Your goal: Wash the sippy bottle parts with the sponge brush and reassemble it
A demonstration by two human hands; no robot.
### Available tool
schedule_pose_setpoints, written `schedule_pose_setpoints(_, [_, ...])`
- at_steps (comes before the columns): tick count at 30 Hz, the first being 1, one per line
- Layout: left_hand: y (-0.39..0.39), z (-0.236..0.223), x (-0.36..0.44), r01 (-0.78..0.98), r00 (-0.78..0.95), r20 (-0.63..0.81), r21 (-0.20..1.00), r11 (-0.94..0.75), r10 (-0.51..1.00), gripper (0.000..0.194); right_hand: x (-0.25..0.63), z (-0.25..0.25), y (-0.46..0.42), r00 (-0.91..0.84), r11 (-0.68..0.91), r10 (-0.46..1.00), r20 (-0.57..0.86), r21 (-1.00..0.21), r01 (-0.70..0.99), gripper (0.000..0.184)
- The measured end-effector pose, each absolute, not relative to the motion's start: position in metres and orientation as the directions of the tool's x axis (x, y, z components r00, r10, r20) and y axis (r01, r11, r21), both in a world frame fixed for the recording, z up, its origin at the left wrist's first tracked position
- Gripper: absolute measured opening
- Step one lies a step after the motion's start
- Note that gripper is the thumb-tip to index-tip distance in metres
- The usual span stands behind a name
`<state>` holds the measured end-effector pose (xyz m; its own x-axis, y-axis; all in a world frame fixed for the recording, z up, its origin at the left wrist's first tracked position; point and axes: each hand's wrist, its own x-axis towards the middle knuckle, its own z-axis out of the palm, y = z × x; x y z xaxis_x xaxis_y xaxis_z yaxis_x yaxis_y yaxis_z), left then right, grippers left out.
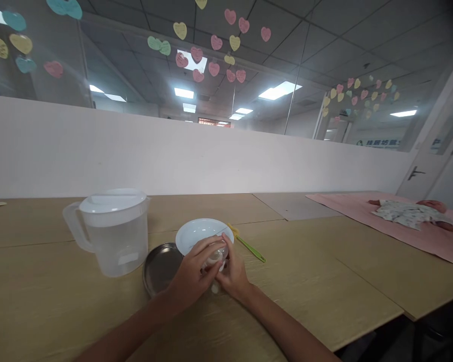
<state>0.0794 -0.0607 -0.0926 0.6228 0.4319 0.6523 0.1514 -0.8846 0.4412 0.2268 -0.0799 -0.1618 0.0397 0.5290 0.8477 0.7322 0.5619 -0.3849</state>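
Note:
Both my hands meet over the wooden table (324,281), closed round a small clear bottle-like thing (216,257) with a pale, milky lower part. My left hand (192,274) wraps it from the left with the fingers curled over its top. From the right, my right hand (232,271) grips it with the thumb up. Just behind the hands stands a white bowl (196,232). A round metal dish (159,266) lies to the left of my left hand.
A clear plastic jug (111,234) with a white lid and some water stands at the left. A green and yellow utensil (247,244) lies right of the bowl. A baby doll (407,212) lies on a pink mat (430,241) at the far right. A white partition runs behind the table.

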Motion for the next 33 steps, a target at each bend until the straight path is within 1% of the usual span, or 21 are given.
schedule_pose_setpoints(2, [-0.060, -0.097, 0.079, 0.151, 0.607, 0.653, 0.464, -0.873, 0.452, 0.037, 0.228, -0.160, -0.081, 0.020, 0.566, 0.537, 0.843, -0.378, 0.733, 0.070])
schedule_pose_setpoints(4, [-0.061, -0.101, 0.079, 0.157, 0.580, 0.641, 0.517, -0.841, 0.503, 0.040, 0.228, -0.157, -0.082, 0.003, 0.557, 0.553, 0.833, -0.372, 0.743, 0.068])
schedule_pose_setpoints(7, [-0.061, -0.103, 0.080, 0.150, 0.536, 0.623, 0.594, -0.790, 0.570, 0.039, 0.226, -0.153, -0.083, -0.004, 0.543, 0.565, 0.825, -0.369, 0.755, 0.063])
schedule_pose_setpoints(11, [-0.059, -0.106, 0.082, 0.088, 0.505, 0.637, 0.633, -0.769, 0.582, 0.034, 0.219, -0.149, -0.086, 0.060, 0.532, 0.575, 0.816, -0.429, 0.730, 0.057])
schedule_pose_setpoints(13, [-0.057, -0.108, 0.081, 0.049, 0.499, 0.620, 0.678, -0.734, 0.606, 0.034, 0.216, -0.149, -0.087, 0.092, 0.520, 0.575, 0.813, -0.450, 0.726, 0.055])
schedule_pose_setpoints(16, [-0.054, -0.110, 0.080, 0.005, 0.495, 0.582, 0.740, -0.672, 0.645, 0.036, 0.213, -0.149, -0.087, 0.107, 0.512, 0.565, 0.818, -0.450, 0.732, 0.055])
schedule_pose_setpoints(18, [-0.053, -0.111, 0.080, -0.008, 0.490, 0.576, 0.754, -0.657, 0.654, 0.037, 0.212, -0.150, -0.086, 0.115, 0.516, 0.547, 0.830, -0.442, 0.734, 0.055])
schedule_pose_setpoints(20, [-0.054, -0.112, 0.080, -0.009, 0.491, 0.575, 0.754, -0.656, 0.654, 0.038, 0.212, -0.151, -0.084, 0.119, 0.519, 0.539, 0.834, -0.439, 0.733, 0.057])
schedule_pose_setpoints(22, [-0.055, -0.115, 0.081, 0.005, 0.496, 0.590, 0.731, -0.682, 0.636, 0.039, 0.213, -0.153, -0.082, 0.113, 0.514, 0.551, 0.827, -0.443, 0.735, 0.060])
schedule_pose_setpoints(25, [-0.058, -0.120, 0.081, 0.069, 0.527, 0.624, 0.646, -0.760, 0.578, 0.044, 0.217, -0.158, -0.080, 0.085, 0.508, 0.584, 0.808, -0.445, 0.737, 0.064])
schedule_pose_setpoints(27, [-0.059, -0.123, 0.079, 0.123, 0.545, 0.628, 0.595, -0.794, 0.555, 0.053, 0.221, -0.161, -0.080, 0.050, 0.526, 0.605, 0.795, -0.445, 0.725, 0.069])
schedule_pose_setpoints(30, [-0.054, -0.126, 0.071, 0.175, 0.513, 0.642, 0.571, -0.802, 0.569, 0.070, 0.227, -0.159, -0.081, -0.010, 0.606, 0.610, 0.792, -0.459, 0.650, 0.079])
schedule_pose_setpoints(31, [-0.052, -0.127, 0.068, 0.187, 0.485, 0.654, 0.572, -0.799, 0.581, 0.072, 0.228, -0.157, -0.081, -0.001, 0.637, 0.598, 0.802, -0.474, 0.608, 0.078])
schedule_pose_setpoints(33, [-0.046, -0.131, 0.063, 0.204, 0.424, 0.676, 0.577, -0.791, 0.603, 0.069, 0.230, -0.153, -0.082, 0.085, 0.683, 0.560, 0.824, -0.517, 0.516, 0.072])
